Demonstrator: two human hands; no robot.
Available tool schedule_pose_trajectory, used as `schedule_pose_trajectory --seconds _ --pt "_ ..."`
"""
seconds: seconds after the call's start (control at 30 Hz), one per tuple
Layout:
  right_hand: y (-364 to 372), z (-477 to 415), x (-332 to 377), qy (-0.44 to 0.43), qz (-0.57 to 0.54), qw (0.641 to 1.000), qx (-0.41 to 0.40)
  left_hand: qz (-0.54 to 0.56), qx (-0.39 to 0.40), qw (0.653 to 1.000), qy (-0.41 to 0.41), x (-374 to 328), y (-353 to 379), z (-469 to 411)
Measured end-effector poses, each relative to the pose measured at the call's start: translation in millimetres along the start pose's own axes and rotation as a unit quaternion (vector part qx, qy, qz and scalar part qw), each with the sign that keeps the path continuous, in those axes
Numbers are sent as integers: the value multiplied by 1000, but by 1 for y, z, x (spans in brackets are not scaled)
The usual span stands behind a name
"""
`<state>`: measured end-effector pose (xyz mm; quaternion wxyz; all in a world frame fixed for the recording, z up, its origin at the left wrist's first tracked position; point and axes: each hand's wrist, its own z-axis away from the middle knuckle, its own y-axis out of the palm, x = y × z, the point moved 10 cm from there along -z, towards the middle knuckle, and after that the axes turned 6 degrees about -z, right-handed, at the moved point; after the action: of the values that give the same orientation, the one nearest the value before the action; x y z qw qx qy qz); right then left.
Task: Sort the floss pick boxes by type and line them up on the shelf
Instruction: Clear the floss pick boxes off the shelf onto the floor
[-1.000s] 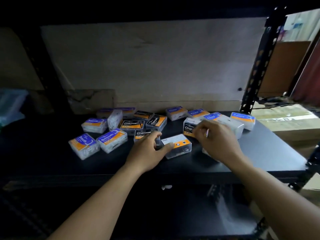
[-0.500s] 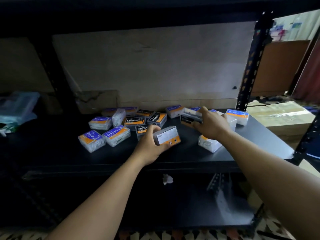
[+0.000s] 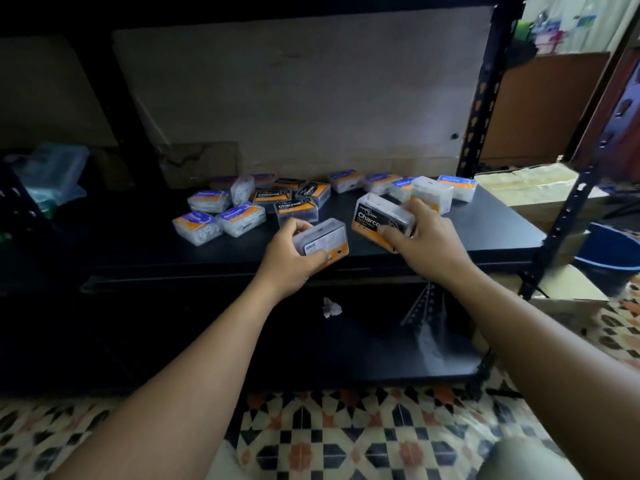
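My left hand (image 3: pixel 289 256) grips a clear floss pick box (image 3: pixel 322 237) with its white back label and orange strip facing me, lifted above the front of the black shelf (image 3: pixel 138 247). My right hand (image 3: pixel 427 244) holds a black and orange Charcoal box (image 3: pixel 379 218) tilted up beside it. Several more boxes lie scattered on the shelf: blue and orange Smooth boxes (image 3: pixel 244 218) at the left, Charcoal boxes (image 3: pixel 296 207) in the middle, blue Round boxes (image 3: pixel 457 187) at the right.
A black shelf upright (image 3: pixel 483 98) stands at the back right. A plastic bag (image 3: pixel 52 174) sits at the far left. Cardboard (image 3: pixel 526 183) and a blue tub (image 3: pixel 613 251) lie right of the shelf. A lower shelf and patterned floor (image 3: pixel 311 438) are below.
Both hands have lifted their boxes off the shelf and drawn them toward me. The right hand's Charcoal box now faces me, tilted. The camera has pulled back and down.
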<state>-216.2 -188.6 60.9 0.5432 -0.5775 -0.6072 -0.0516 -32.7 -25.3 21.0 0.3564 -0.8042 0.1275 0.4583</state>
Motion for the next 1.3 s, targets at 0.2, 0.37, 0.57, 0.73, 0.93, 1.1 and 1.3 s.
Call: schedule_pose_trajectory --seconds 0.2,0.37,0.57,0.73,0.93,1.1,1.3 --pt "13 71 -34 43 -37 998 10 2 12 1000 -19 25 8 61" --pt "59 115 -88 116 -22 988 97 -36 60 993 -99 82 28 96" --pt "109 150 -144 190 27 963 191 -79 103 972 -197 152 56 128" --pt "158 181 -191 221 76 929 289 -152 152 940 -266 212 88 162" --pt "202 215 -241 267 107 891 352 -175 212 905 -325 269 127 195" --pt "229 234 -266 283 138 862 396 -188 244 872 -381 308 149 221" --pt "252 251 -278 298 127 848 420 -220 254 846 -413 329 164 240"
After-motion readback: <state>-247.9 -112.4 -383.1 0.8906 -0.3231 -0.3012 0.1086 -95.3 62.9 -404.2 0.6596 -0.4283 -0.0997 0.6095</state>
